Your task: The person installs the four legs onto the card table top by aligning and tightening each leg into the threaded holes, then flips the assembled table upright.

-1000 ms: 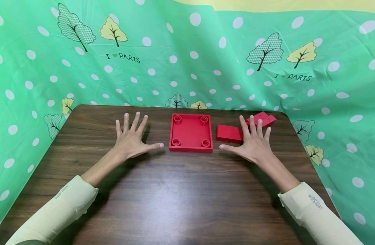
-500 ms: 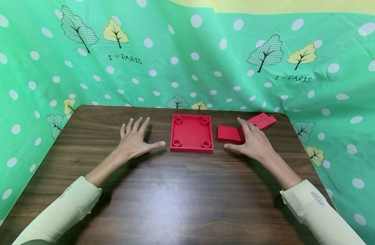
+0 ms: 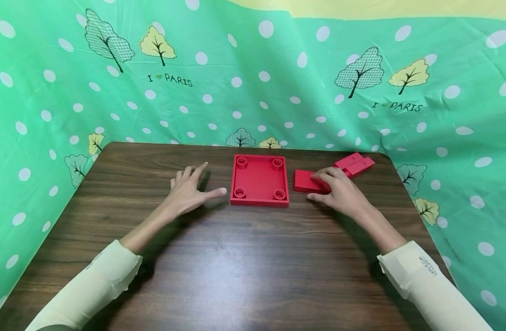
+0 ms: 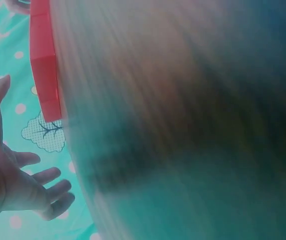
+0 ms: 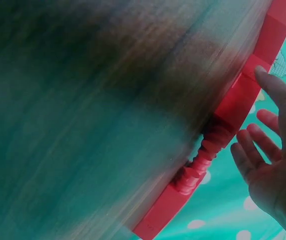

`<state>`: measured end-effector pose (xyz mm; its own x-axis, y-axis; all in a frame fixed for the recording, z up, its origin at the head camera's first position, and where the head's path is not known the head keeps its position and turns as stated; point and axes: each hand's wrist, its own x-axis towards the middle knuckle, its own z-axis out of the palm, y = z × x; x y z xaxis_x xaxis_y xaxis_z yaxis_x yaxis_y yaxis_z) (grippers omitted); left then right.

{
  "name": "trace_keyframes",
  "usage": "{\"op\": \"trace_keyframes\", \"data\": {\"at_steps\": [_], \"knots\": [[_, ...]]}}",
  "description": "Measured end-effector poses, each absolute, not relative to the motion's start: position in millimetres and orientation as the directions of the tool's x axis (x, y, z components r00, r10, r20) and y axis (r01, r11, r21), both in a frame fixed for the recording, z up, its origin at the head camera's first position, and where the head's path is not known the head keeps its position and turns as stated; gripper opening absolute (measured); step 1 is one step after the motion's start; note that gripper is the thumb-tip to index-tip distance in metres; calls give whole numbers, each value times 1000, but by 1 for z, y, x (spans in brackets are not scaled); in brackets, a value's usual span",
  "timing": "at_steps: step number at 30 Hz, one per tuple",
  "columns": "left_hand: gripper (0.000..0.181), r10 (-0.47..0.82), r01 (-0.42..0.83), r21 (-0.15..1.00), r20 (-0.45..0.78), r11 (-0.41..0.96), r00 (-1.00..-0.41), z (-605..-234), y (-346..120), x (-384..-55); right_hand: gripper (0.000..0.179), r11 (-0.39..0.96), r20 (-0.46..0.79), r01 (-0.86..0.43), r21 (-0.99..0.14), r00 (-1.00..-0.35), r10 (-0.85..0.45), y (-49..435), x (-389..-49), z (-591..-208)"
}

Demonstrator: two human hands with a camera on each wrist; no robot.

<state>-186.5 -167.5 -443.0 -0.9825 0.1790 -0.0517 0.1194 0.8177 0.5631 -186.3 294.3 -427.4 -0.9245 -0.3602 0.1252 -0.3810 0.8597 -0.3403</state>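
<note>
My right hand (image 3: 343, 191) has changed most: a second ago its fingers were spread wide, and now they bend over the right part of the red block (image 3: 303, 180), with my thumb low at its near side. The wrist view shows a gap between thumb and fingers, so I don't count it as gripped (whether a fingertip already touches, I can't tell). The block lies flat on the table (image 3: 236, 266), just right of the red tray (image 3: 258, 177).

My left hand (image 3: 184, 195) has loosened from its wide spread too. Most of its fingers are now bent, the index and thumb reach out, and it holds nothing; the thumb ends just beside the near left corner of the tray, apart from it. The tray hasn't visibly shifted on the table, and its round sockets (image 3: 239, 193) face up, one in each corner.

Beyond my right hand, at the far right, the pair of red bars (image 3: 349, 161) lies side by side. Threaded red pieces (image 5: 208, 150) show beyond the block from my right wrist, mostly hidden from above.

To my mind, the change means the work has turned from waiting to taking hold of the block, with that hold not yet made.
</note>
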Motion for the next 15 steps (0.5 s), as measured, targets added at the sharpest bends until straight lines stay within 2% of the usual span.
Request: {"op": "trace_keyframes", "data": {"at_steps": [15], "knots": [[105, 199, 47, 714, -130, 699, -971, -442, -153, -182, 40, 848, 159, -439, -296, -898, -409, 293, -186, -428]]}}
